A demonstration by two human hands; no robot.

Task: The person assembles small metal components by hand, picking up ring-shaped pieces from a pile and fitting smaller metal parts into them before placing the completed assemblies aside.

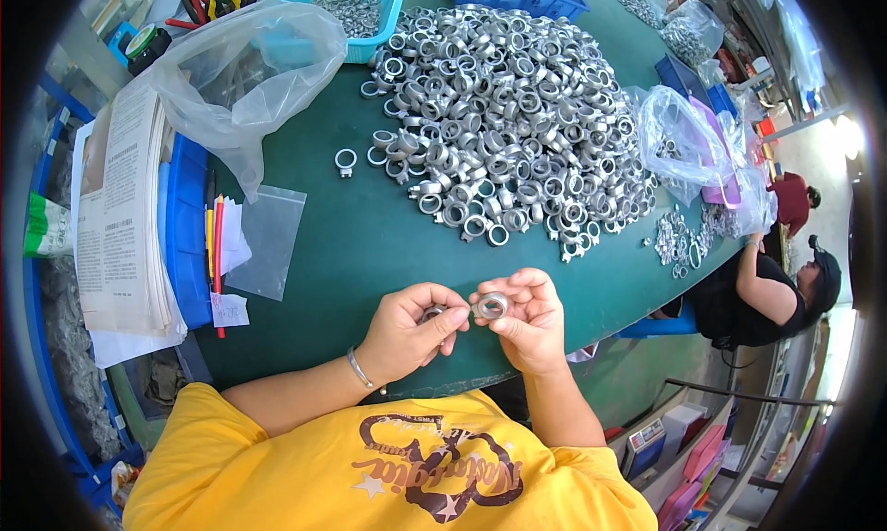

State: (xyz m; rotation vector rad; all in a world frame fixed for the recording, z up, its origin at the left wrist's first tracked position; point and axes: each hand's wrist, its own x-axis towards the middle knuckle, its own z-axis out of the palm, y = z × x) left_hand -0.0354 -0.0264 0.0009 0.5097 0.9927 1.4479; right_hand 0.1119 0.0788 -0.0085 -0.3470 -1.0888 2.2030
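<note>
In front of my yellow shirt, both hands meet above the near edge of the green table. Between the thumb and fingers of my right hand (531, 326) is a silver metal ring (492, 305) with a small lug, its opening facing up. My left hand (407, 332), a bangle on its wrist, is closed with a second metal ring (431, 314) partly hidden in its fingers. Its thumb and fingertips reach the lug side of the right hand's ring. Beyond the hands lies a large heap of similar metal rings (517, 115), and one loose ring (346, 162) lies to its left.
On the left are a blue tray (191, 226) with newspapers (120, 226), pens (217, 254) and a clear plastic bag (268, 240). A turquoise basket (393, 23) of small parts stands at the back. Plastic bags (679, 138) and scattered rings lie right, near a seated co-worker (767, 295).
</note>
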